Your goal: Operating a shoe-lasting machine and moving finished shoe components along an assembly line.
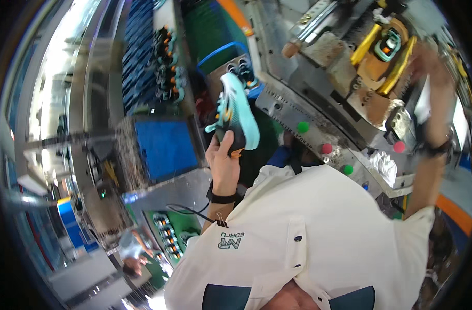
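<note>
My left hand (224, 168) is closed round the heel end of a sneaker (240, 108), held up in front of me. It has a light teal sole turned partly toward me, a dark heel and orange details. At the right, my right hand (433, 72) is smeared by motion beside the machine's work head, so its fingers cannot be read. Next to that hand, a second sneaker (388, 45), dark and teal with an orange patch, sits in a brown holder between two yellow pads (398, 64).
The metal machine (282, 111) carries a green button (303, 126), a red button (326, 149) and crumpled silvery wrapping (384, 168). Sneakers (169, 67) line a blue conveyor (138, 57) at left. Beyond my left hand are more sneakers (243, 72). Another person (135, 250) works lower left.
</note>
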`<state>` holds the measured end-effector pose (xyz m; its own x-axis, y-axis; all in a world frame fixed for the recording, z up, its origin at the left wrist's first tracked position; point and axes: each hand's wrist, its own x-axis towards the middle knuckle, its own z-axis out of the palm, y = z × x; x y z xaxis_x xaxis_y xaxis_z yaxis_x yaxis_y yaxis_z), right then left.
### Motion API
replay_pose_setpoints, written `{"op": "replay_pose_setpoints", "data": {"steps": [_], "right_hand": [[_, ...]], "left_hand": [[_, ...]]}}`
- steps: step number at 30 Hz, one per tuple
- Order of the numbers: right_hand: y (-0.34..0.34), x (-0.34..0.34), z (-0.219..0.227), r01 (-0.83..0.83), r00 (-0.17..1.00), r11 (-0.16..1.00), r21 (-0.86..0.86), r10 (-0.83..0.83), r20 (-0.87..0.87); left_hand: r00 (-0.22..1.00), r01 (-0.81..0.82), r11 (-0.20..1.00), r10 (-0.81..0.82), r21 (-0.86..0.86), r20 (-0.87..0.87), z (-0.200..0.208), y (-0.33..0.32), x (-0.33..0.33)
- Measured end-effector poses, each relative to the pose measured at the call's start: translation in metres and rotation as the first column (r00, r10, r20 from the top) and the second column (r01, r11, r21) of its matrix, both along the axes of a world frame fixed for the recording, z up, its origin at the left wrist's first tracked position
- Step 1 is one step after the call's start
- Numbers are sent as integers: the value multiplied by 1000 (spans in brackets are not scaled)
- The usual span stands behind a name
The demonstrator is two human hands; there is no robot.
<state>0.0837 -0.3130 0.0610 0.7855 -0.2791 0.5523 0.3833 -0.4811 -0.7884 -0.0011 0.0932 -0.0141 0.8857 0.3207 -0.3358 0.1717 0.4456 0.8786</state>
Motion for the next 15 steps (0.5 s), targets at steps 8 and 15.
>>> {"op": "replay_pose_setpoints", "data": {"steps": [8, 15], "right_hand": [[183, -33, -270, -384, 876, 801, -458, 160, -454], [202, -2, -336, -456, 833, 643, -615, 65, -550]], "left_hand": [[996, -92, 993, 93, -78, 14, -50, 0, -63], [925, -374, 927, 375, 24, -63, -76, 49, -128]]}}
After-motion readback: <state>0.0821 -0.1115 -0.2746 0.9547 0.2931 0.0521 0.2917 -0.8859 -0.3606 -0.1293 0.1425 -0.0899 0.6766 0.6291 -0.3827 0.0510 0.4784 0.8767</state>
